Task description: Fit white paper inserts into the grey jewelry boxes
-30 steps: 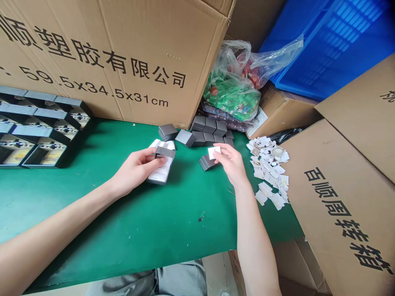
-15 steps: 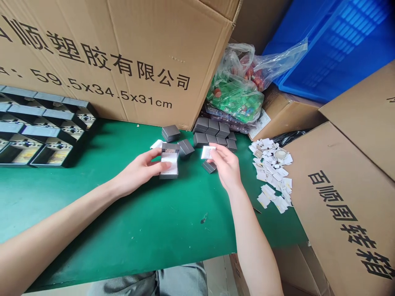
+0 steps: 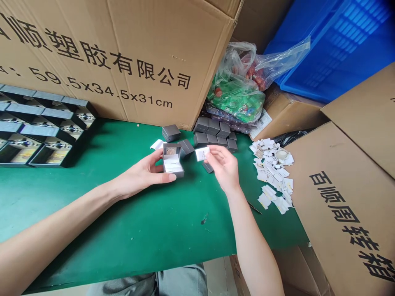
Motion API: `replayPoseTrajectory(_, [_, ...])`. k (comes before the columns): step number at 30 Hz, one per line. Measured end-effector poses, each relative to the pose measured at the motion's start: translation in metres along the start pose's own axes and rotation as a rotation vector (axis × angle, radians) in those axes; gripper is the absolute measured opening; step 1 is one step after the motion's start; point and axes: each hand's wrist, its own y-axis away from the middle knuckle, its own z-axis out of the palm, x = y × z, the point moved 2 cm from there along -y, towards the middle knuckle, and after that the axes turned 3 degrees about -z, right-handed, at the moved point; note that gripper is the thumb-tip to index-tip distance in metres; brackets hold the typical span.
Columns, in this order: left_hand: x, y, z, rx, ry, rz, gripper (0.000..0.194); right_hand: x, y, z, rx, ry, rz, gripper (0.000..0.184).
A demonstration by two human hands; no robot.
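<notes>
1. Left hand (image 3: 145, 174): fingers close around an open box (image 3: 179, 174). The thumb lies along its near side, and the lid is raised. White material shows inside; whether it is lining or paper cannot be told.
2. Right hand (image 3: 227, 167): thumb and fingers pinch a small white card (image 3: 201, 154) with dark print. The card is outside the open box, just beside it, apart from it.
3. Done, as judged: the held box is open and one card is in the fingers. Card and box are not together.
4. Remaining nearby: a group of grey boxes (image 3: 201, 139) appears shut. One grey box (image 3: 170, 132) lies apart from the group, and another (image 3: 207, 167) sits partly hidden by the right hand. A loose heap of white cards (image 3: 272, 172) lies at the right of the green table (image 3: 138, 234).
5. At the far left, larger dark cases (image 3: 52, 131) stand open in rows, with contents visible. Their link to the held box cannot be established.
6. Overall count finished: cannot be determined.
</notes>
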Motion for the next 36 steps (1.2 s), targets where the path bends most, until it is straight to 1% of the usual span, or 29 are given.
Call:
replayPoseTrajectory(3, [0.002,0.0,0.003,-0.001,0.008,-0.002,0.093,-0.004,0.004,0.005,0.027,0.089,-0.126,0.028])
replayPoseTrajectory(8, [-0.004,-0.001,0.002,0.046,-0.06,-0.041,0.098,-0.015,0.014,0.019,0.02,0.272,-0.414,0.016])
replayPoseTrajectory(11, [-0.009,-0.002,0.001,0.014,-0.072,-0.053,0.099,-0.019,0.02,0.029,-0.008,0.417,-0.581,0.016])
replayPoseTrajectory(14, [-0.013,-0.004,0.0,-0.013,-0.086,-0.055,0.103,-0.019,0.023,0.038,-0.029,0.491,-0.731,0.019])
replayPoseTrajectory(16, [-0.013,-0.004,0.0,-0.024,-0.105,-0.046,0.103,-0.017,0.025,0.042,-0.035,0.519,-0.794,0.02])
replayPoseTrajectory(18, [-0.012,-0.005,0.001,-0.053,-0.132,-0.011,0.097,-0.014,0.027,0.045,-0.047,0.554,-0.834,0.021])
replayPoseTrajectory(21, [-0.01,-0.005,0.003,-0.101,-0.165,0.033,0.09,-0.01,0.029,0.048,-0.057,0.601,-0.865,0.023])
replayPoseTrajectory(23, [-0.009,-0.004,0.005,-0.104,-0.175,0.031,0.094,-0.009,0.03,0.048,-0.056,0.611,-0.851,0.024])
replayPoseTrajectory(26, [-0.01,-0.003,0.006,-0.103,-0.181,0.014,0.1,-0.006,0.031,0.049,-0.086,0.622,-0.754,0.027])
replayPoseTrajectory(29, [-0.01,-0.002,0.007,-0.116,-0.183,0.017,0.096,-0.003,0.03,0.051,-0.115,0.627,-0.669,0.028])
replayPoseTrajectory(33, [-0.01,-0.002,0.008,-0.139,-0.196,0.047,0.089,-0.002,0.029,0.053,-0.062,0.632,-0.613,0.025])
replayPoseTrajectory(36, [-0.009,-0.001,0.008,-0.135,-0.214,0.054,0.09,-0.002,0.028,0.054,-0.014,0.631,-0.652,0.024])
